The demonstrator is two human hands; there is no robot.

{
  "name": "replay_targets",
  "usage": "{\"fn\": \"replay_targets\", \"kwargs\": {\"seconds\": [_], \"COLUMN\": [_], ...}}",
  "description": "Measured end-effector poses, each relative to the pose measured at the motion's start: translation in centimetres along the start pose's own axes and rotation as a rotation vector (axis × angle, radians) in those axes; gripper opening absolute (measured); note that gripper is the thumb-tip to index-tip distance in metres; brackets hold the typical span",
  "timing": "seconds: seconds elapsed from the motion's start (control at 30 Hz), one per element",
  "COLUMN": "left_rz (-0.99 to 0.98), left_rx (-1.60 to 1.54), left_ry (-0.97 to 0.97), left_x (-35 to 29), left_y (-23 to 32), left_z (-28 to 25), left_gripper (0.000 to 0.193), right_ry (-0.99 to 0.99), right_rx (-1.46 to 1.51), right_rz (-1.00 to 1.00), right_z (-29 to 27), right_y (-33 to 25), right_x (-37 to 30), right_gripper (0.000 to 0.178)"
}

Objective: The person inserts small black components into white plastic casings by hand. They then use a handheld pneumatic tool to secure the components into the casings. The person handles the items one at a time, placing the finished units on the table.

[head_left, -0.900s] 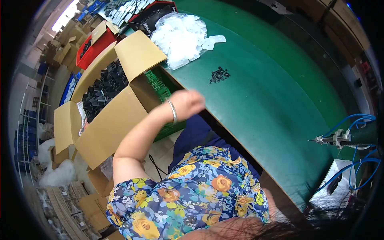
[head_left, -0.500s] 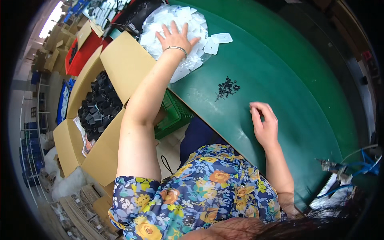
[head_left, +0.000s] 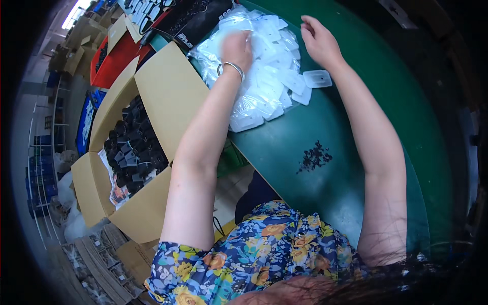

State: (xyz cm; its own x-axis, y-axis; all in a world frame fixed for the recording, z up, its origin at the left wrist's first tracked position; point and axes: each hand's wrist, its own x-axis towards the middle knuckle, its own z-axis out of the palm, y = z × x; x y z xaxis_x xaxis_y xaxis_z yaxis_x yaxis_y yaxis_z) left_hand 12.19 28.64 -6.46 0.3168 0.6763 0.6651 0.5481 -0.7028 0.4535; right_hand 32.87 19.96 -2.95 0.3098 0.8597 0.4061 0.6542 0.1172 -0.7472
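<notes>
A heap of thin, translucent white plastic plates (head_left: 267, 84) lies on and in a clear plastic bag (head_left: 208, 51) at the far side of the green table. My left hand (head_left: 237, 52), with a bangle at its wrist, rests on the heap's left part; its fingers are blurred and partly hidden, so I cannot tell whether they grip a plate. Just beyond the heap's right edge, my right hand (head_left: 321, 44) hovers with loosely bent fingers and nothing visible in them. One loose plate (head_left: 317, 79) lies below it. Small black screws (head_left: 315, 156) form a scattered patch nearer to me.
An open cardboard box (head_left: 170, 96) of black plastic parts (head_left: 134, 147) stands at the left, against the table (head_left: 284, 147). Behind it are a red bin (head_left: 114, 61) and a black container (head_left: 195, 23). A green crate (head_left: 231, 162) sits under the table's edge.
My right hand has moved from near the table's front up to the heap's right side. My left hand's spread fingers have drawn in on the heap. The view has shifted.
</notes>
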Motion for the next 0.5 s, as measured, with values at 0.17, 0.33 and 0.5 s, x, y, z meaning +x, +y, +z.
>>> {"fn": "replay_targets", "kwargs": {"seconds": [0.17,0.33,0.5], "left_rz": [0.098,0.167,-0.257], "left_rx": [-0.257,-0.328,-0.074], "left_ry": [-0.184,-0.344,-0.177], "left_x": [0.5,0.9,4.2], "left_y": [1.7,1.1,-1.8], "left_z": [0.0,-2.0,-4.4], "left_gripper": [0.015,0.019,0.048], "right_ry": [-0.146,-0.354,-0.276], "right_rx": [-0.103,-0.160,0.129], "right_rz": [0.040,0.216,0.252], "right_z": [5.2,7.9,5.5], "right_y": [5.7,3.3,3.3], "right_x": [8.5,8.6,7.2], "right_gripper": [0.066,0.069,0.069]}}
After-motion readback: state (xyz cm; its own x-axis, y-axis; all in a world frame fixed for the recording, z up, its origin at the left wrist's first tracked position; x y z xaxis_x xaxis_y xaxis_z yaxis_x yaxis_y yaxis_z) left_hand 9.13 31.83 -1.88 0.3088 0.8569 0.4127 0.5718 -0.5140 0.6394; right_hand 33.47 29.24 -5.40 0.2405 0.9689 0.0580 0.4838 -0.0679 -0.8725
